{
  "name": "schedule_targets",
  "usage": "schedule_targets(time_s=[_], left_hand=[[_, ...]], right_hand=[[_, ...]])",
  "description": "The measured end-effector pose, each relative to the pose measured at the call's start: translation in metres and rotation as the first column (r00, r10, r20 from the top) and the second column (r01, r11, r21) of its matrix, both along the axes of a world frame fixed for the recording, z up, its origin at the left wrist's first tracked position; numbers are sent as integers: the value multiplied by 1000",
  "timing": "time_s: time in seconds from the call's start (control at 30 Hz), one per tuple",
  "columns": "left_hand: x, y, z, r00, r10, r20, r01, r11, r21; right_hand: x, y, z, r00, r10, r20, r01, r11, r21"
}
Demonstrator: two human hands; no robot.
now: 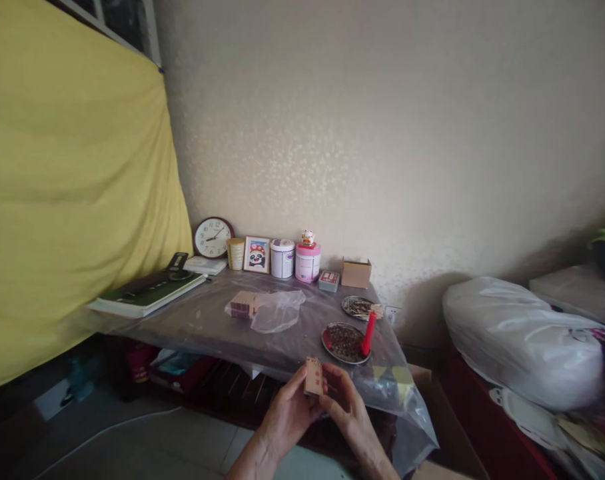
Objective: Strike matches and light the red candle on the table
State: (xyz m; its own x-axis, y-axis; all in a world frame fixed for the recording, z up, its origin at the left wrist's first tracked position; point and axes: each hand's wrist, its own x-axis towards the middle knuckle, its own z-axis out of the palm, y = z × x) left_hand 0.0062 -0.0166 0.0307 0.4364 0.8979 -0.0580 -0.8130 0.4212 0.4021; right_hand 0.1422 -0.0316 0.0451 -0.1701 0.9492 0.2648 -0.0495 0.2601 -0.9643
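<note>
Yellow cloth [72, 173] cropped, left hand [288, 404] and right hand [350, 404] holding partly hidden cardboard [313, 378]

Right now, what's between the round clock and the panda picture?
In the head view, a yellowish container stands between the round clock and the panda picture.

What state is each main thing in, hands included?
Left hand: gripping small brown box
Right hand: gripping it too
Small brown box: open or shut unclear
Plastic bag: crumpled
Front plate: holding dark bits
Red stick: standing, slightly tilted
Pink tin: lidded
Clock: upright
Picture frame: standing
</note>
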Motion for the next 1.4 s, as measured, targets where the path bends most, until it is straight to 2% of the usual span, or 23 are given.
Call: schedule_targets(time_s=[0.07, 0.2, 0.43, 0.73, 0.8, 0.9, 1.0, 1.17, 1.4], left_hand=[[-2, -1, 0, 999, -28, -38, 27, 999, -37], [-1, -3, -1, 984, -140, -115, 134, 990, -53], [2, -9, -1, 950, -234, -207, 229, 972, -47], [1, -7, -5, 942, -262, -208, 265, 964, -14], [0, -7, -7, 942, -266, -205, 267, 963, -23], [-2, -7, -6, 938, -273, -213, 271, 962, -36], [-3, -8, -3, 936, -265, -232, 265, 964, -32], [-3, -9, 0, 927, -276, -255, 276, 960, -36], [-4, -8, 0, 913, -306, -270, 303, 952, -54]], right_hand=[[8, 3, 2, 999, -13, -43, 11, 999, -47], [18, 9, 0, 986, -162, -34, 159, 985, -72], [19, 12, -4, 990, -106, -90, 95, 988, -118], [27, 15, -12, 978, -208, -5, 207, 975, -79], [29, 14, -11, 973, -224, 47, 226, 973, -38], [31, 11, -7, 941, -266, 210, 237, 960, 152], [33, 6, 0, 895, -261, 361, 143, 936, 321], [34, 2, 8, 856, -200, 477, 24, 937, 349], [35, 2, 6, 815, -184, 549, -5, 946, 324]])
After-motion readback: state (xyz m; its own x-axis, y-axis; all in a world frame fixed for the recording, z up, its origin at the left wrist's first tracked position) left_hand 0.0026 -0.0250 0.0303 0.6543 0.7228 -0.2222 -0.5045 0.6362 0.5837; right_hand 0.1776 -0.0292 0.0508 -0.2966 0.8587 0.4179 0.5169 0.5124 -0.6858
